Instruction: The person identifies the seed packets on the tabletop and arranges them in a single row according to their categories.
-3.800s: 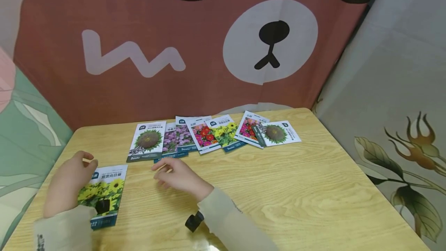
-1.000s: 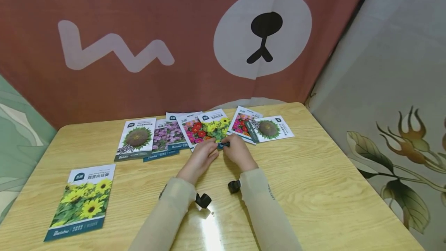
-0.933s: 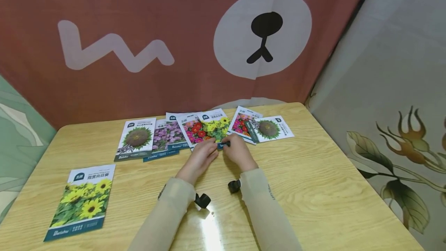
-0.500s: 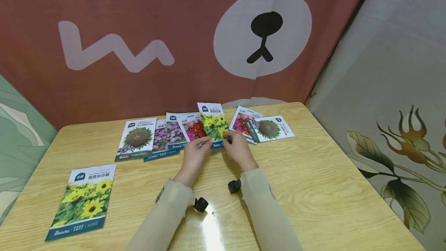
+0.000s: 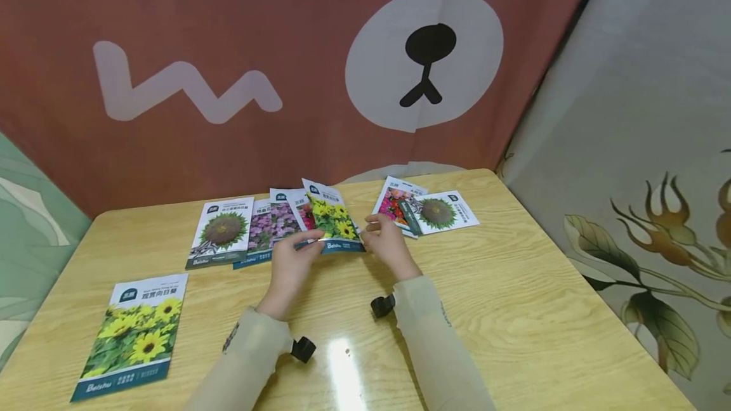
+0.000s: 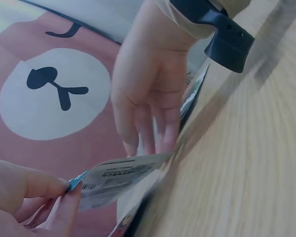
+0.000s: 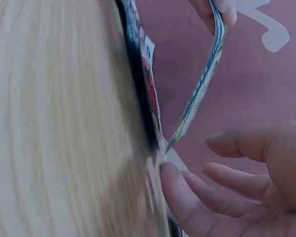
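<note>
Just carried the yellow-flower packet (image 5: 335, 219) leftward with the left hand (image 5: 292, 269), from between both hands half a second ago, now pinching its near left corner and tilting it up partly over the red-flower packet (image 5: 298, 199). Keeping the right hand (image 5: 388, 247) relaxed and empty beside its right edge, though hard to tell from the blurred right wrist view whether touching. Means a one-handed hold for now, well apart from the matching packet (image 5: 130, 335) at the near left of the table (image 5: 514, 322)
</note>
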Demonstrator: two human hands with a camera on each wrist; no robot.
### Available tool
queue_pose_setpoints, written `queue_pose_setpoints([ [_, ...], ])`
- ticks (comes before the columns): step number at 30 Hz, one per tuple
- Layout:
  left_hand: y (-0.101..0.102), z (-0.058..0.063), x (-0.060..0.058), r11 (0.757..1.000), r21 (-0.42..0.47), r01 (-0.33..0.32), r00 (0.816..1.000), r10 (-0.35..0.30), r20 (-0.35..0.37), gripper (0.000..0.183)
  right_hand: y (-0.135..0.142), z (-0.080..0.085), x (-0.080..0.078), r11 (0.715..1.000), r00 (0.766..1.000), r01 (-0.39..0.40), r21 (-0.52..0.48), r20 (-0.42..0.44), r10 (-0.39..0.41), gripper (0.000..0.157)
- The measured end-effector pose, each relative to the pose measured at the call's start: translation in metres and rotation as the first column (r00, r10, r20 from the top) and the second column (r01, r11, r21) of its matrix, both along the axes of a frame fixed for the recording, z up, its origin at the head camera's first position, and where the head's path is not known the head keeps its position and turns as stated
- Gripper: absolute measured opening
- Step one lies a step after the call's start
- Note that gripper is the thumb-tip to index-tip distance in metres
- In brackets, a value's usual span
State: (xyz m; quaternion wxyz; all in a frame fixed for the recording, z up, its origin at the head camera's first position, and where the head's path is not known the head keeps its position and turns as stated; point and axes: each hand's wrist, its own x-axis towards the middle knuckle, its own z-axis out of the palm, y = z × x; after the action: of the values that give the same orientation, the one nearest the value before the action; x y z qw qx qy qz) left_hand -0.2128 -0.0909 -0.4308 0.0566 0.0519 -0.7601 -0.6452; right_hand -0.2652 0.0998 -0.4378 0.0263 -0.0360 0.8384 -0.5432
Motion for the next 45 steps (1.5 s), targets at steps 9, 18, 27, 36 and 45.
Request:
queue_pose_setpoints([
  [9,-0.031,0.009,0.025,0.995,-0.015,0.102,0.990,-0.100,0.099,0.024,-0.002,0.003,0.001,0.991,0.988,-0.049,-0.124,0.142,0.066,0.040],
  [18,-0.054,0.009,0.030,0.977,-0.049,0.206,0.970,-0.197,0.142,0.026,-0.005,0.010,0.005,0.966,0.978,-0.042,-0.255,0.185,0.091,0.037],
  [27,-0.079,0.011,0.028,0.903,-0.110,0.415,0.906,-0.399,0.142,0.043,-0.016,0.012,0.015,0.972,0.980,-0.086,-0.219,0.157,0.122,0.035],
  [36,-0.092,0.008,0.029,0.878,-0.138,0.458,0.869,-0.410,0.278,0.069,-0.028,0.013,0.024,0.967,0.952,-0.208,-0.145,0.198,0.234,0.043],
  [45,-0.103,0.024,0.033,0.885,-0.147,0.442,0.856,-0.366,0.365,0.046,-0.041,0.010,0.032,0.942,0.920,-0.302,-0.150,0.214,0.329,0.047],
])
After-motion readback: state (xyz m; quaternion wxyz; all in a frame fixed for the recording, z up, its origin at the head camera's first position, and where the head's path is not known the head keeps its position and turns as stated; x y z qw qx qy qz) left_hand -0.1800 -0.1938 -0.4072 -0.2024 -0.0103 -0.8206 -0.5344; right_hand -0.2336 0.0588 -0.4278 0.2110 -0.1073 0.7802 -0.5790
